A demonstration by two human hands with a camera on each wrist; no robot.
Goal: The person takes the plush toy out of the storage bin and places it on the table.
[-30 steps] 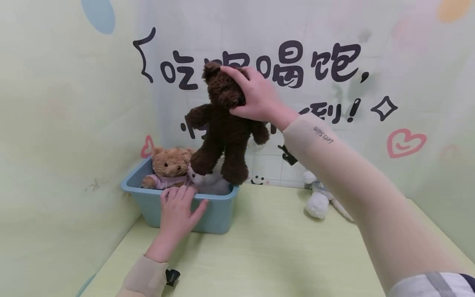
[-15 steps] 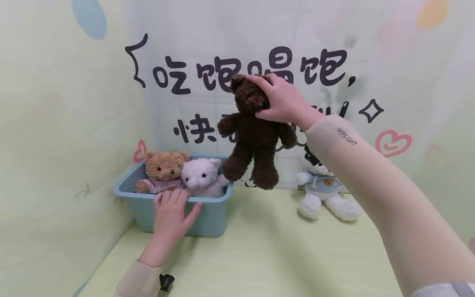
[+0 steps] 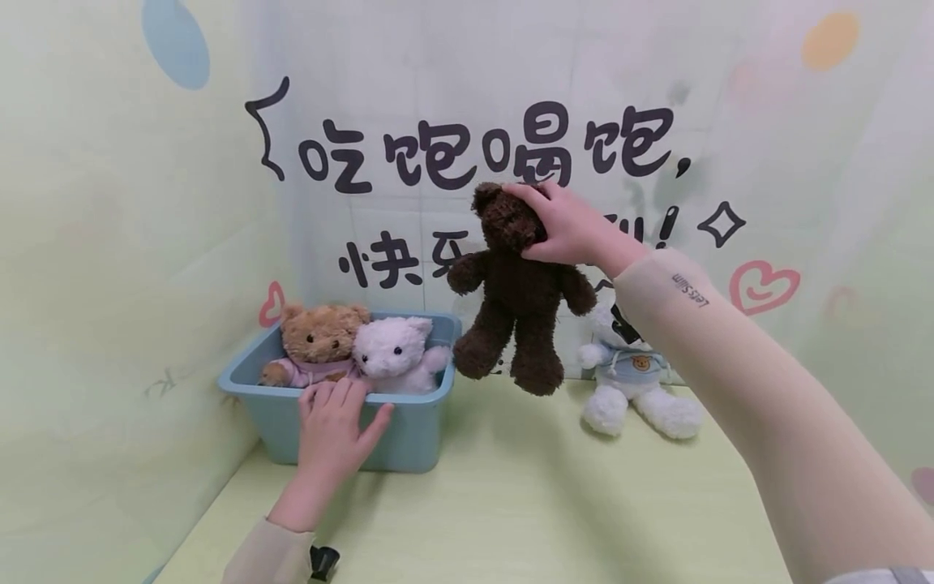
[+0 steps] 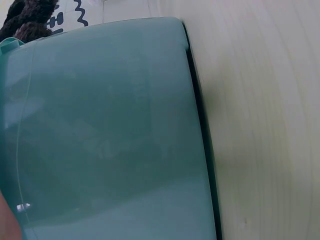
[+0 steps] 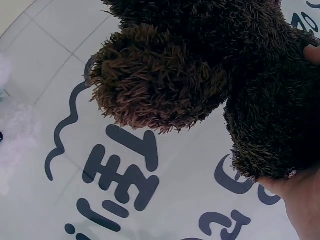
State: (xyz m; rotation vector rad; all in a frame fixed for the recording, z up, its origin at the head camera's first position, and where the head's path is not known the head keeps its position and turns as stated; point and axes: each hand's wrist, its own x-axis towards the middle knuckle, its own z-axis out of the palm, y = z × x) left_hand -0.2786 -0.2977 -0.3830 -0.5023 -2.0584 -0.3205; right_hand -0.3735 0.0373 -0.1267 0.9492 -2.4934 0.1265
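My right hand [image 3: 569, 227] grips the head of a dark brown teddy bear [image 3: 521, 284], thumb by its muzzle and fingers over the top. The bear hangs upright above the table, its legs just right of the blue plastic bin [image 3: 409, 430]. In the right wrist view the bear's shaggy fur [image 5: 160, 80] fills the upper part. My left hand [image 3: 332, 426] holds the bin's front rim, fingers hooked over it and thumb outside. A tan bear [image 3: 321, 337] in a pink top and a white plush toy [image 3: 394, 357] sit side by side in the bin.
A white plush bear [image 3: 631, 397] in a light blue top sits at the back right, partly hidden by my right forearm. The pale table [image 3: 481, 503] meets a printed back wall and a left side wall [image 3: 131, 324].
The brown bear has moved right and down, away from above the bin, in my right hand. The white plush toy in the bin has come into sight. My left hand stays on the rim.
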